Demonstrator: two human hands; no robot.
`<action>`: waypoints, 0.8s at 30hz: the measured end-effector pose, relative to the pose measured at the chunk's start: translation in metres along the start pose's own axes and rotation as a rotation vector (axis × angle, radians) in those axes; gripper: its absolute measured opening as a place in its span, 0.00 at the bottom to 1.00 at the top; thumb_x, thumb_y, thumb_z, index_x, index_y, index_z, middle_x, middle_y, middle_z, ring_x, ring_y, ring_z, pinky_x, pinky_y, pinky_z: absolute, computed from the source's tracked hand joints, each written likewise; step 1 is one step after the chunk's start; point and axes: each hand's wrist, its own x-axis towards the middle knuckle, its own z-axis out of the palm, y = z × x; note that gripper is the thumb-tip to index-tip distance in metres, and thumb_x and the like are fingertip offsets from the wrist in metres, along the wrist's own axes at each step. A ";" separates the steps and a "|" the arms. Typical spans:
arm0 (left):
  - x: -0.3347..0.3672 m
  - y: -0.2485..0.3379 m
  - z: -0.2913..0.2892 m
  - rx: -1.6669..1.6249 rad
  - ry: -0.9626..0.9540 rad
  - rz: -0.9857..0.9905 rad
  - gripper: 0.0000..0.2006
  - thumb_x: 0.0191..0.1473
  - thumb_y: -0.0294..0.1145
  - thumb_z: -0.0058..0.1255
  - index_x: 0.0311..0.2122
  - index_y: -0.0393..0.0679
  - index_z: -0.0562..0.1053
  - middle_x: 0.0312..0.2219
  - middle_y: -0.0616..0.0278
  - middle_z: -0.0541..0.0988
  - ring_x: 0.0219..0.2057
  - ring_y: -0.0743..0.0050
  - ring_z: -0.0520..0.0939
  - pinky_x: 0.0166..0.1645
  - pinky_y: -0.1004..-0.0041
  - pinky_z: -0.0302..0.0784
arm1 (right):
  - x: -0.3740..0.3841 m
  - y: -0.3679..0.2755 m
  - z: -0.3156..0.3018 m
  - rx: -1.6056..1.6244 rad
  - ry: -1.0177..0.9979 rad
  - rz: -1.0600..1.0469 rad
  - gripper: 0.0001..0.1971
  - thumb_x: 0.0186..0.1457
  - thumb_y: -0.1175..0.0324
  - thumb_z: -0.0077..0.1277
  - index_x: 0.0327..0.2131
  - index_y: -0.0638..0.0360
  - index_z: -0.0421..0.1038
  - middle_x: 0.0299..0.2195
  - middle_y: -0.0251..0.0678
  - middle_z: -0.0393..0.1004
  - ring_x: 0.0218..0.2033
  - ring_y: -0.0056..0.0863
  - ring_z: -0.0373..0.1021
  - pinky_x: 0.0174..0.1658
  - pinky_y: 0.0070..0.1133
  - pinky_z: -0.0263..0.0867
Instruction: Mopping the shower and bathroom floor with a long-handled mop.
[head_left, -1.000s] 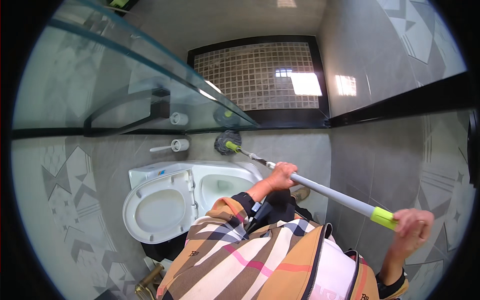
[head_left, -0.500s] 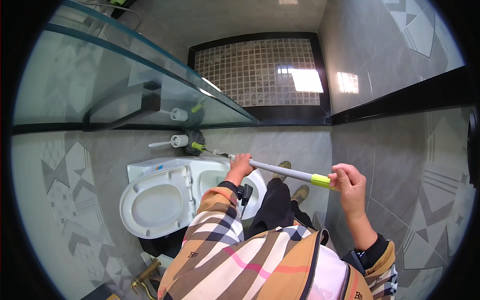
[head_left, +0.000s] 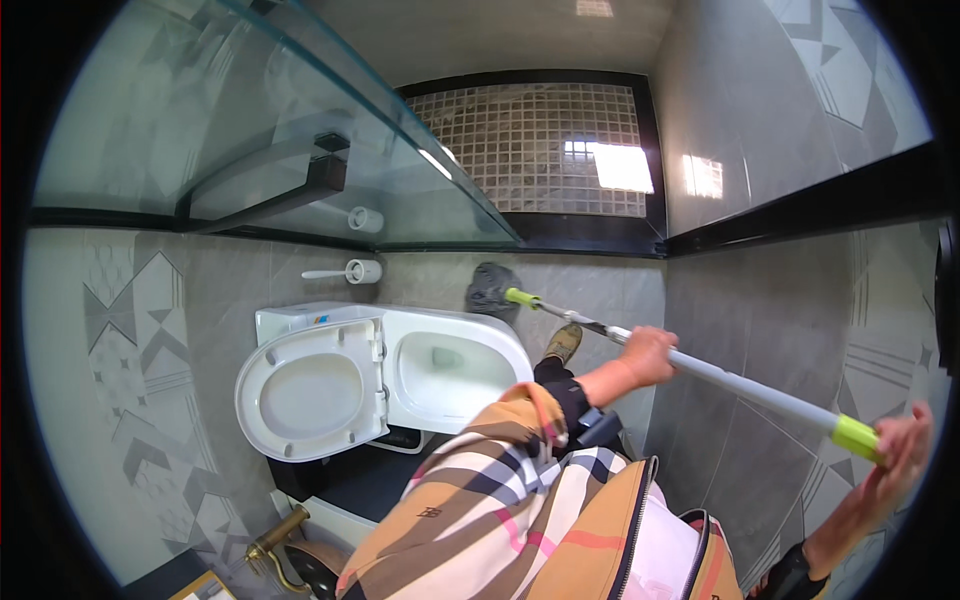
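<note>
Grey mop [head_left: 493, 286] head, likely soft and damp, sits on floor [head_left: 600, 290] beside toilet [head_left: 480, 350]. Pole light, stiff: left hand [head_left: 648, 356] clenched mid-shaft, right hand [head_left: 900, 445] grasping the top end.

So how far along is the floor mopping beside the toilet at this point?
Under way. Both hands hold the mop handle: left hand mid-pole, right hand at the green end. The mop head sits on the floor by the wall beside the open toilet. Which floor areas are done cannot be told.

The person's checked sleeve [head_left: 480, 480] hides the toilet bowl's [head_left: 455, 365] near rim.
</note>
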 end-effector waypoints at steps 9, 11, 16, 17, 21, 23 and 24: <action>-0.037 -0.062 -0.051 0.070 0.043 -0.050 0.11 0.35 0.42 0.53 0.17 0.47 0.69 0.19 0.58 0.74 0.26 0.55 0.76 0.32 0.59 0.66 | -0.021 0.006 0.086 0.350 -0.030 -0.025 0.10 0.60 0.66 0.37 0.26 0.56 0.62 0.12 0.22 0.50 0.13 0.08 0.50 0.25 0.13 0.55; -0.053 -0.115 -0.051 0.144 0.149 -0.111 0.11 0.33 0.41 0.54 0.17 0.47 0.67 0.18 0.59 0.73 0.26 0.55 0.75 0.34 0.59 0.65 | -0.036 0.015 0.127 0.347 -0.119 0.061 0.10 0.60 0.66 0.38 0.28 0.59 0.64 0.12 0.24 0.54 0.13 0.11 0.55 0.30 0.17 0.63; -0.094 -0.230 -0.099 0.309 0.082 -0.442 0.08 0.35 0.41 0.55 0.22 0.52 0.72 0.28 0.62 0.74 0.35 0.59 0.73 0.40 0.58 0.63 | -0.071 0.027 0.230 0.463 -0.547 0.290 0.11 0.58 0.64 0.42 0.29 0.62 0.67 0.16 0.31 0.66 0.17 0.16 0.63 0.32 0.20 0.67; -0.103 -0.247 -0.109 0.359 0.053 -0.536 0.09 0.36 0.42 0.56 0.25 0.53 0.73 0.30 0.62 0.74 0.38 0.59 0.73 0.42 0.57 0.64 | -0.074 0.033 0.245 0.434 -0.663 0.386 0.11 0.58 0.65 0.43 0.30 0.64 0.69 0.20 0.35 0.71 0.19 0.17 0.65 0.31 0.17 0.65; -0.087 -0.258 -0.130 0.371 -0.017 -0.571 0.13 0.37 0.44 0.58 0.31 0.56 0.74 0.35 0.63 0.73 0.45 0.61 0.69 0.48 0.55 0.63 | -0.072 0.047 0.274 0.483 -0.680 0.289 0.11 0.57 0.67 0.44 0.31 0.66 0.70 0.20 0.34 0.71 0.19 0.15 0.64 0.24 0.13 0.60; -0.072 -0.248 -0.127 0.358 0.011 -0.630 0.12 0.36 0.39 0.58 0.32 0.56 0.75 0.36 0.64 0.74 0.45 0.62 0.69 0.48 0.61 0.66 | -0.068 0.046 0.267 0.419 -0.664 0.335 0.10 0.56 0.67 0.45 0.31 0.65 0.71 0.18 0.32 0.70 0.18 0.13 0.62 0.22 0.12 0.57; -0.081 -0.264 -0.124 0.330 -0.077 -0.651 0.16 0.36 0.43 0.60 0.35 0.58 0.74 0.40 0.64 0.71 0.48 0.61 0.66 0.49 0.55 0.65 | -0.072 0.039 0.262 0.391 -0.676 0.372 0.10 0.56 0.67 0.45 0.30 0.65 0.71 0.18 0.31 0.70 0.18 0.12 0.61 0.21 0.11 0.56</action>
